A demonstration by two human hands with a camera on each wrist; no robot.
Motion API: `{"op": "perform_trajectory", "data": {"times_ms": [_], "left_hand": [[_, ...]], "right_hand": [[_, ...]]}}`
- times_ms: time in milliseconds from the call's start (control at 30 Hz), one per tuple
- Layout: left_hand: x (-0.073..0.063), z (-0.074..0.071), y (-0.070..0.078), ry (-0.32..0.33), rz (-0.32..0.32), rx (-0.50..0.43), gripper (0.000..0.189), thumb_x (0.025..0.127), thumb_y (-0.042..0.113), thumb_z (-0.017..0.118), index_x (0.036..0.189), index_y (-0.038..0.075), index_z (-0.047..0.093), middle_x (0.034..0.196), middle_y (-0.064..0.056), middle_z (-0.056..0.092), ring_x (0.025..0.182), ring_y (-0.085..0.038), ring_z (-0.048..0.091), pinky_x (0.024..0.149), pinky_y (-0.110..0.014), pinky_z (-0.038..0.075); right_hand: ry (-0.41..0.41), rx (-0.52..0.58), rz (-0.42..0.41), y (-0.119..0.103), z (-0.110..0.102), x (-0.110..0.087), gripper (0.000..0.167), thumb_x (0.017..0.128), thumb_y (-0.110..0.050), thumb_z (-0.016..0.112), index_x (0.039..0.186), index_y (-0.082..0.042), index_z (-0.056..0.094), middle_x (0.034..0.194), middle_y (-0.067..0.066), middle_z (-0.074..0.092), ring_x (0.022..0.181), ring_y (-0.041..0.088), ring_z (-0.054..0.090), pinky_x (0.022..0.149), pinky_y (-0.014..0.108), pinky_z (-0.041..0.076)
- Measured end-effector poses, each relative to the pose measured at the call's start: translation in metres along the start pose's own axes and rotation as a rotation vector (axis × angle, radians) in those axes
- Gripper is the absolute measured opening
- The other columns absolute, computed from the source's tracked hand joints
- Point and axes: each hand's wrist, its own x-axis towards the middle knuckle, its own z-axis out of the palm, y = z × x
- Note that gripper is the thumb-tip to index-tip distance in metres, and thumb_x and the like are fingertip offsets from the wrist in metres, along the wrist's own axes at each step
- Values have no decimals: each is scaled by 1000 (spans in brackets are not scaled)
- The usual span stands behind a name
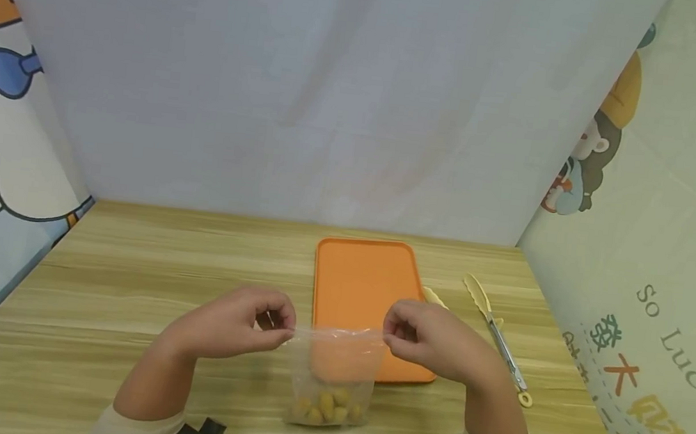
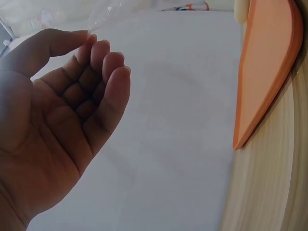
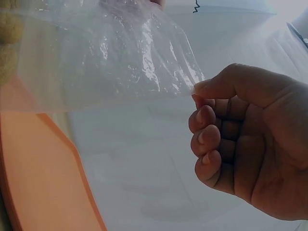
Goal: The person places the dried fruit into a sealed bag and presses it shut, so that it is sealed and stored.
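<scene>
A clear plastic bag (image 1: 336, 366) hangs upright between the two hands, in front of the orange tray. Several small yellow-brown lumps (image 1: 326, 405) lie in its bottom; their kind is hard to tell. At the bag's top left corner my left hand (image 1: 250, 323) pinches the edge between thumb and forefinger. The opposite top corner is pinched by my right hand (image 1: 431, 337) in the same way. In the right wrist view the bag (image 3: 130, 57) stretches sideways from the fingertips, wrinkled near its top edge. Only a small piece of the bag (image 2: 108, 14) shows in the left wrist view.
Behind the bag an orange tray (image 1: 367, 275) lies on the wood-grain table (image 1: 207, 245). To its right are tongs (image 1: 500, 336) with cream tips and metal arms. Another cream-coloured item (image 1: 434, 297) pokes out beside the tray, partly hidden by the right hand.
</scene>
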Motion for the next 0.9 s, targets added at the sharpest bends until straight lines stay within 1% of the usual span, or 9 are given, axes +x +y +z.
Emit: {"op": "perform_trajectory", "data": {"times_ms": [167,333,467,667,800,900], "left_hand": [[0,6,1,25,24,34,8,98,26,62,93,20,63,86,10,61,79,-6,59,73,-24,53],[-1,12,1,33,67,64,7,98,25,61,93,21,62,86,12,60,80,-4,60,74,-24,53],[-1,14,3,35,85,80,7,99,24,61,93,21,62,86,13,60,80,-3,59,74,-23,53],[3,18,6,31,85,47,5,98,20,62,93,18,62,87,11,60,80,-4,59,74,-24,54],[7,21,6,34,107,21,5,96,19,62,92,17,62,87,9,60,81,-5,60,75,-24,55],[8,23,6,43,120,20,5,97,19,62,92,18,61,85,10,59,81,-5,60,75,-24,55]], "right_hand": [[-7,-13,4,3,0,-3,8,95,-16,61,90,-22,59,75,-11,52,65,4,47,58,22,46],[-15,-15,-25,4,0,-6,9,95,-15,61,88,-19,60,74,-10,51,65,4,45,58,22,44],[-23,-8,-21,5,-1,-8,9,95,-14,60,88,-19,60,73,-10,50,64,4,45,57,22,43],[-22,13,-43,8,0,-9,9,96,-15,60,91,-23,59,78,-11,53,69,5,49,60,22,46],[-37,46,-55,8,2,-7,6,98,-19,60,93,-23,60,80,-11,55,70,6,50,62,23,48],[-36,53,-57,6,2,-6,6,98,-19,60,93,-23,61,80,-11,55,69,6,49,61,23,47]]}}
